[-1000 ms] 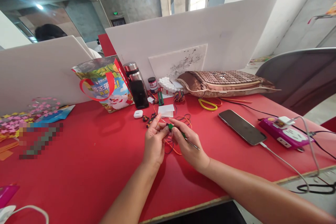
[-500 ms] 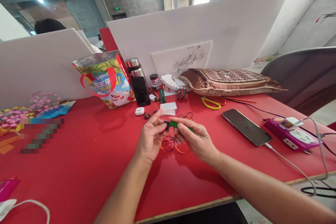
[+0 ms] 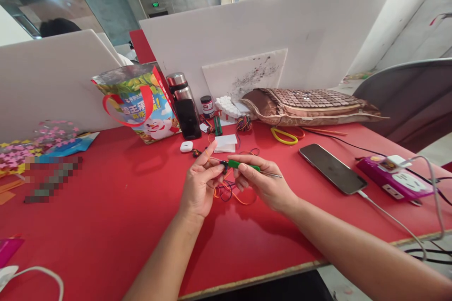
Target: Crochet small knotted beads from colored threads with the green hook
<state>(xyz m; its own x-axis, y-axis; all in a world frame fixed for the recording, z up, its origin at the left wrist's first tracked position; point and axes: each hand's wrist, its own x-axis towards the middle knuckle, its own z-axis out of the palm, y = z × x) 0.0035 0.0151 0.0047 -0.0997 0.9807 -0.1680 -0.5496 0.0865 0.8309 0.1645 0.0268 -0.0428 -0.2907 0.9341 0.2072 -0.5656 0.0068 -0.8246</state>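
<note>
My right hand (image 3: 263,182) grips a thin tool with a green handle (image 3: 243,165) and a metal shaft that points right. My left hand (image 3: 200,183) pinches a small dark piece (image 3: 223,163) at the tool's left end, with its index finger raised. A tangle of thin orange, blue and red wires (image 3: 229,192) hangs from between the hands onto the red table (image 3: 116,207).
Behind the hands lie a white paper pad (image 3: 226,143), a white earbud case (image 3: 186,146), a dark flask (image 3: 184,112), a printed gift bag (image 3: 136,103), yellow loops (image 3: 283,136) and a brown cushion (image 3: 307,106). A phone (image 3: 332,168) and purple power strip (image 3: 395,181) sit right.
Both hands have lifted a little off the table and moved slightly away from me. The green tool has turned from pointing down-right to nearly level.
</note>
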